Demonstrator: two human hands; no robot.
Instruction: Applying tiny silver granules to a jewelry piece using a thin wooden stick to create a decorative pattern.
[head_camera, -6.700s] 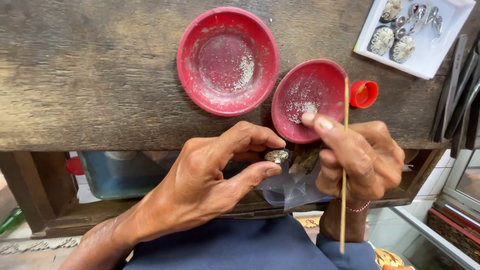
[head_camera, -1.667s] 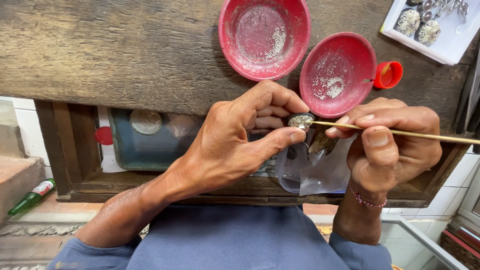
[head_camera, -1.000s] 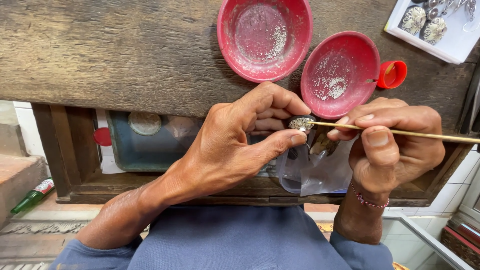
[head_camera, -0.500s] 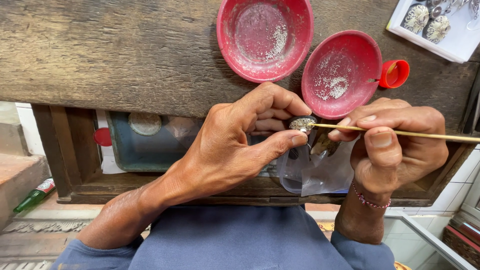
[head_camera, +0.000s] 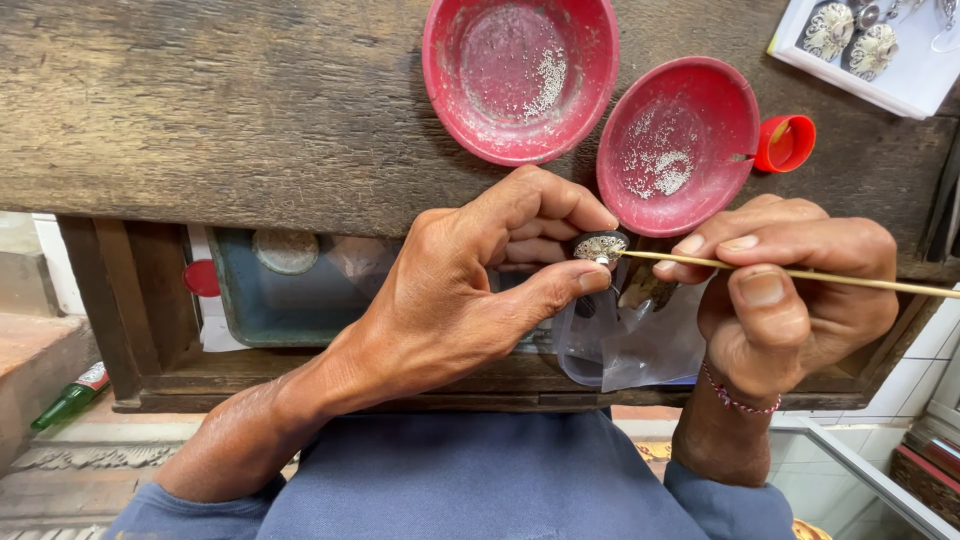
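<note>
Right now we have our left hand (head_camera: 470, 290) at the centre of the frame, thumb and fingertips pinched closed around a small round silvery ornament with a grainy face (head_camera: 600, 246). Over on the right side, our right hand (head_camera: 790, 290) has its fingers curled tight on a thin pale wooden stick (head_camera: 850, 278), which lies nearly level and runs off the right edge. Its tip touches the ornament. Just below the two hands hangs a crumpled clear plastic bag (head_camera: 625, 345), against the front edge of the worn dark wooden bench (head_camera: 220, 110). Up top in the middle sits a large round red plastic dish (head_camera: 520, 75) dusted with tiny pale grains, and just right of it a smaller red dish (head_camera: 678, 145) with a little heap of the same. A small red cap (head_camera: 785, 143) touches that dish's right rim. In the upper right corner, a white tray (head_camera: 880, 60) holds more silvery pieces.
</note>
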